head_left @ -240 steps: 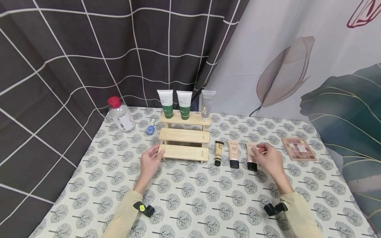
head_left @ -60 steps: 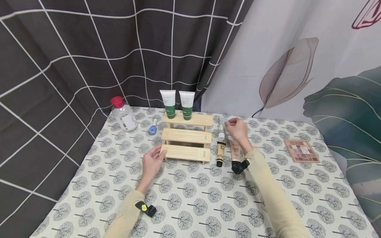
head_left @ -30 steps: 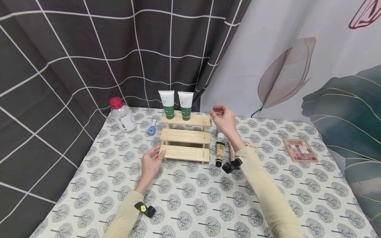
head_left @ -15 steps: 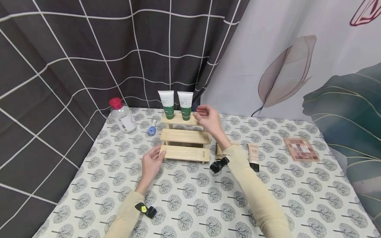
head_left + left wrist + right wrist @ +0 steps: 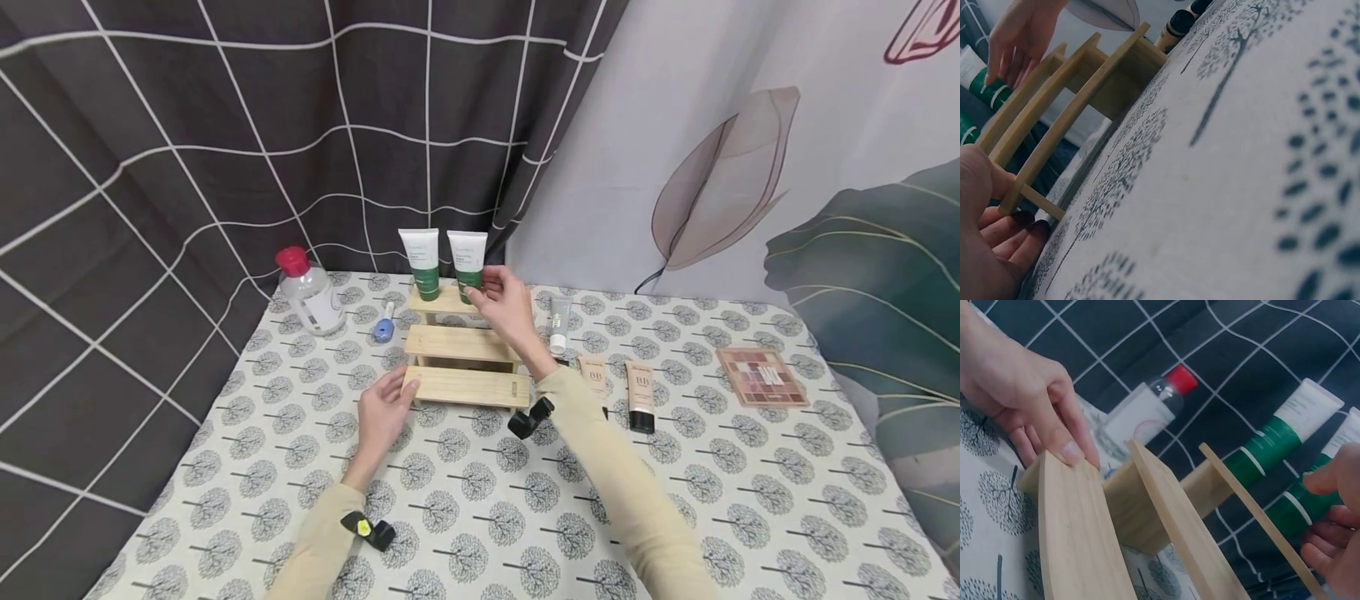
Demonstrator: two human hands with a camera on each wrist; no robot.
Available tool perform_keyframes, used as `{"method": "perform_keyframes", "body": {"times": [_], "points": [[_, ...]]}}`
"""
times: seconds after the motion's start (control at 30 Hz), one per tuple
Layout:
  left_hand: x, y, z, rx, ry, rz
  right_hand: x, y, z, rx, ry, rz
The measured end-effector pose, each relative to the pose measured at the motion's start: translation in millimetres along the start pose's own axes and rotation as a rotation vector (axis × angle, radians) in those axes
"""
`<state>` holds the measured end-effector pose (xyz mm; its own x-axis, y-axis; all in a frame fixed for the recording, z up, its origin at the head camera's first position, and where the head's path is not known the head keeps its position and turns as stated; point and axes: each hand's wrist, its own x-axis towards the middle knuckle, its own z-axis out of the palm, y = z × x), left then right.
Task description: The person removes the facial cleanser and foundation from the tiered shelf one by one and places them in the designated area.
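My left hand (image 5: 384,408) grips the left end of the bottom step of a three-step wooden display stand (image 5: 465,387), thumb on top and fingers beneath. Two white-and-green squeeze tubes stand upright on the top step: the left tube (image 5: 422,258) and the right tube (image 5: 467,254). At the lower part of the right tube is my right hand (image 5: 506,308), its thumb overlapping the tube's green front. In the right wrist view, the right hand's thumb and relaxed fingers (image 5: 1329,540) are still spread apart beside this tube (image 5: 1313,469).
Right of the stand lie a grey tube (image 5: 559,321) and two BB cream tubes (image 5: 640,387), one partly behind my right sleeve. An eyeshadow palette (image 5: 762,377) lies farther right. To the left are a clear red-capped bottle (image 5: 311,296) and a small blue item (image 5: 383,327).
The grey tube went from the top step to the table, right of the stand. My right hand then moved left to the right green tube. My left hand keeps its hold on the stand.
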<state>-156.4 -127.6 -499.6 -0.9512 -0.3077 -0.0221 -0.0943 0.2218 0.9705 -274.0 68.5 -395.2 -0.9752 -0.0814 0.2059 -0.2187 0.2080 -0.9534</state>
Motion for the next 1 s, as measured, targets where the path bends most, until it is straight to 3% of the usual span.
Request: {"method": "perform_keyframes", "body": {"times": [0.23,0.57,1.0], "points": [[-0.4,1.7,0.4,-0.006,-0.004,-0.003,-1.6,-0.5,7.7,-0.024,0.075,-0.013],[-2.3,1.5,-0.6,0.013,0.000,0.001,-2.6,4.2,10.8,-0.022,0.097,-0.022],[-2.1,0.2,0.0,0.009,-0.002,0.007,-10.6,5.9,-7.6,0.046,0.149,-0.042]]}}
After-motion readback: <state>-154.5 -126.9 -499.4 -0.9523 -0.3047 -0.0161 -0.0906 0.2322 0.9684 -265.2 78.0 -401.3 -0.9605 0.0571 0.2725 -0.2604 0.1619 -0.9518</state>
